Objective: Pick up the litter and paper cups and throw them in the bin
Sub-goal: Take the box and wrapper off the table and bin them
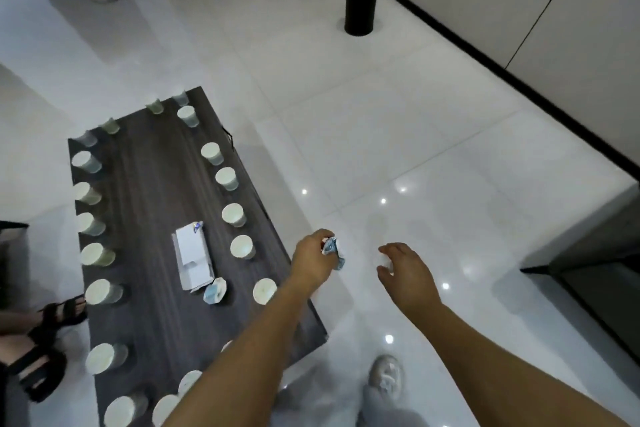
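The left hand (313, 253) has its grip curled round a crumpled blue-and-white wrapper (333, 250), carried off the surface (152, 204) towards the distant black bin (360, 10), while the right hand (403, 269) hangs loosely spread, holding nothing.

dark wood-grain table (152, 204), paper cups (211, 153) upright in rows along both long edges, flattened white carton (193, 258) near centre, crumpled blue-white wrapper (215, 290) just beside it, black bin (360, 10) on glossy white tiled floor (398, 135), well apart from table
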`<state>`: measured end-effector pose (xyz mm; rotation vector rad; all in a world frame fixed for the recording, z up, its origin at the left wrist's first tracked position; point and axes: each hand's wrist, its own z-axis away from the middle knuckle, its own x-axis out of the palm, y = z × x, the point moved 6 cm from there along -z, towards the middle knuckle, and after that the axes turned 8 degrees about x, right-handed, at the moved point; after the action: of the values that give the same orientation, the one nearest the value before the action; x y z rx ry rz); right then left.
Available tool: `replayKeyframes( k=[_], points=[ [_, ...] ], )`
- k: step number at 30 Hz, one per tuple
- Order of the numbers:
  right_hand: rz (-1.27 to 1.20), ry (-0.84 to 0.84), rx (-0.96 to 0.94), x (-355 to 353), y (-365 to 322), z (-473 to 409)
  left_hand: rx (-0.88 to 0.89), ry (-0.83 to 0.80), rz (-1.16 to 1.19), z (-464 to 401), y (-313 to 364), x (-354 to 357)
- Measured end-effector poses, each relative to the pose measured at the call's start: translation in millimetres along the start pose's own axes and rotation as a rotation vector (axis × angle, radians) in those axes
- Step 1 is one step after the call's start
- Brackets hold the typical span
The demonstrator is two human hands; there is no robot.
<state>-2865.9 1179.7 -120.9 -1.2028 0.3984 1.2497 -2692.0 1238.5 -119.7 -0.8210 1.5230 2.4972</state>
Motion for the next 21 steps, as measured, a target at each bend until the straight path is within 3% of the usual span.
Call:
replayKeyframes(
  k=[8, 21],
  points=[
    [0.019, 0.011, 0.027, -108, 63, -59, 0.110, -0.091, -0.058, -63, 105, 75],
    [0.013, 0.007, 0.056, -187, 50, -282, 0.158, -0.119, -0.077, -277, 176, 58]
  ],
)
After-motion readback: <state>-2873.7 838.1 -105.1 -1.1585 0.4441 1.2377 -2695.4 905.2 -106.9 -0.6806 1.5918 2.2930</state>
